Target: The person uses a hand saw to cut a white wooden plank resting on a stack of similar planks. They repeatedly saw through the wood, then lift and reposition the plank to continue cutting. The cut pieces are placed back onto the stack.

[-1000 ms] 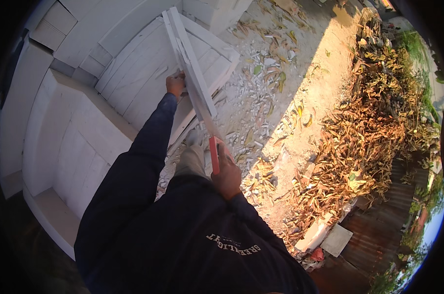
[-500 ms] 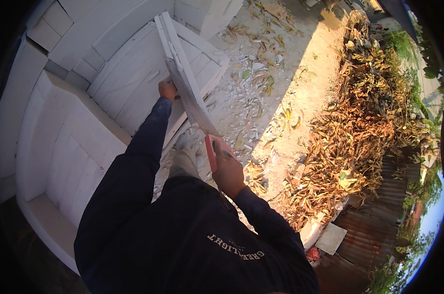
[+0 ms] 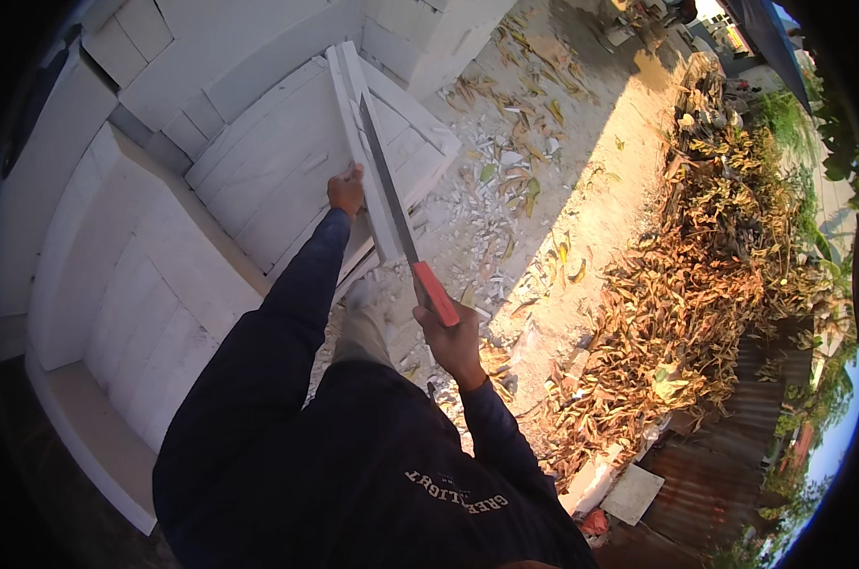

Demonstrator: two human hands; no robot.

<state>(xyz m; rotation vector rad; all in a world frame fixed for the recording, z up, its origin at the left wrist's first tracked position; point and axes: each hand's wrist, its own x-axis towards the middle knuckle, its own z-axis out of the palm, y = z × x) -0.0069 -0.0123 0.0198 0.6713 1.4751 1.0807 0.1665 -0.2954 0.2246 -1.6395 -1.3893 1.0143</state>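
My right hand (image 3: 451, 343) is wrapped around the red handle (image 3: 435, 294) of a handsaw. Its long grey blade (image 3: 390, 188) reaches away from me along a narrow white block (image 3: 377, 213), seen almost edge-on. Whether the teeth sit in the block or just against it, I cannot tell. My left hand (image 3: 346, 192) grips the block's left side, partway along it, with the fingers closed. Beneath them, a stack of wide white blocks (image 3: 268, 152) supports the narrow one.
A low wall of white blocks (image 3: 140, 313) stands at the left. White chips (image 3: 491, 213) and leaves litter the ground beyond. On the right lie a large heap of dry brown leaves (image 3: 657, 313) and rusty corrugated sheets (image 3: 704, 474). My shoe (image 3: 361, 289) shows beside the stack.
The saw has turned from showing its broad side to nearly edge-on, and its handle has shifted slightly right and down. My left hand still holds the narrow block. The whole view has shifted a little.
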